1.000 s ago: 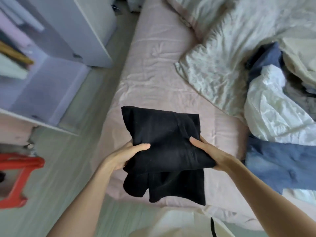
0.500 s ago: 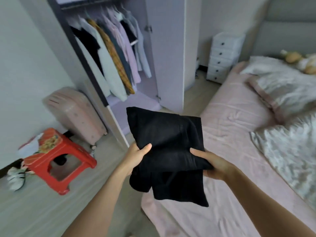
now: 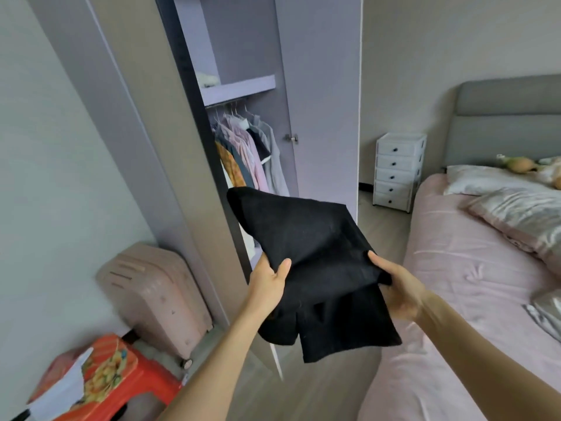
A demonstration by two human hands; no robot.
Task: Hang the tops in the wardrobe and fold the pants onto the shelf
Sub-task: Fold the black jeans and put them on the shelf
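Before the open lilac wardrobe [image 3: 318, 86], hung with shirts [image 3: 252, 153], my left hand [image 3: 268, 284] and right hand [image 3: 397, 284] grip the folded black fabric pants [image 3: 315, 256].

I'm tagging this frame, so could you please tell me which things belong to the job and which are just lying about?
Part of the job:
folded black pants, held by left hand and right hand
wardrobe
shelf
hanging tops

Just lying about:
red stool
heater
drawer unit
bed
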